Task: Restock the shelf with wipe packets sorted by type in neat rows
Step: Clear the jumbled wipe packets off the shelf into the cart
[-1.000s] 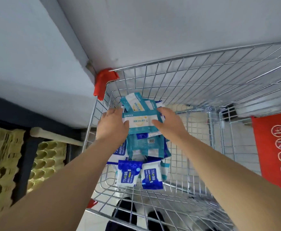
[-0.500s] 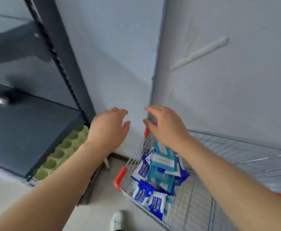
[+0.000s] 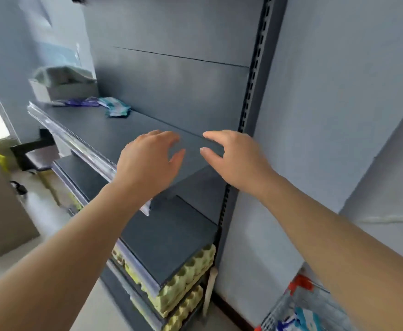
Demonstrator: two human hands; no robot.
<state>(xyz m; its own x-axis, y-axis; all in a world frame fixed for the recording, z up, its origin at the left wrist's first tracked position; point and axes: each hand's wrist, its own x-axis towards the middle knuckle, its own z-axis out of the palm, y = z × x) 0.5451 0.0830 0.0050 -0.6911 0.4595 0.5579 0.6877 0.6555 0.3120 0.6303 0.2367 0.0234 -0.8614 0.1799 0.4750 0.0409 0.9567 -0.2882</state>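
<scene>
Cart [image 3: 281, 306] cut off near right; far-left wipe packets [image 3: 114, 108] on shelf [image 3: 114, 137] blurred, I cannot count. Left hand [image 3: 148, 161], right hand [image 3: 238, 158]: both spread, holding nothing.

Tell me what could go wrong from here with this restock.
1. The left hand and right hand hover empty over the shelf; packets sit in the cart, so this reach may add nothing.
2. The purple packets and teal packet by the box lie loose; rows could start mixed.
</scene>
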